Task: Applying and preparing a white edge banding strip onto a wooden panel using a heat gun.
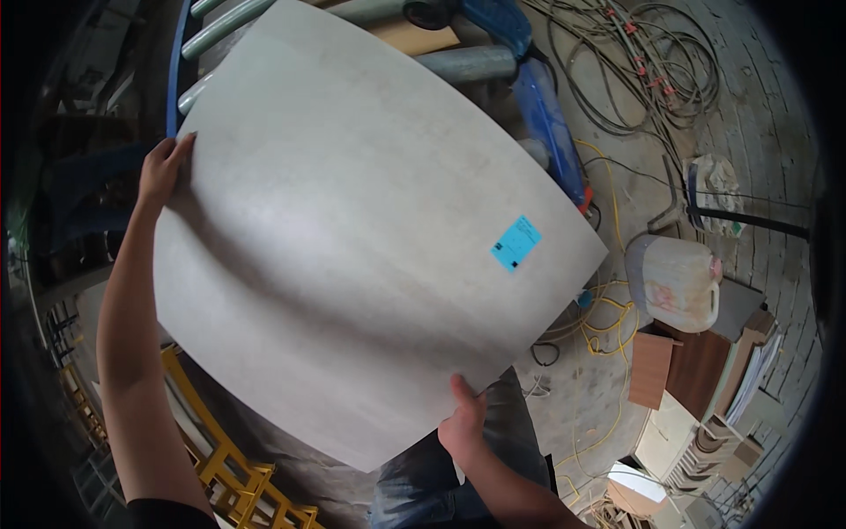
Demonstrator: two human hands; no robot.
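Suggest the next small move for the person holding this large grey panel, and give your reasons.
Probably shift the right hand further along the near edge before carrying on. The grey panel is broad and visibly bowed, and is held only at two edges, with the left hand on the far side, so a wider grip would likely steady it.

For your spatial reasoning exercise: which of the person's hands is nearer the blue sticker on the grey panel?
Right. The right hand grips the grey panel below the blue sticker; the left hand is across it.

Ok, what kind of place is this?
Probably a woodworking or building-site workshop: a large grey panel held in both hands, tangled cables on the concrete floor, and stacked board offcuts.
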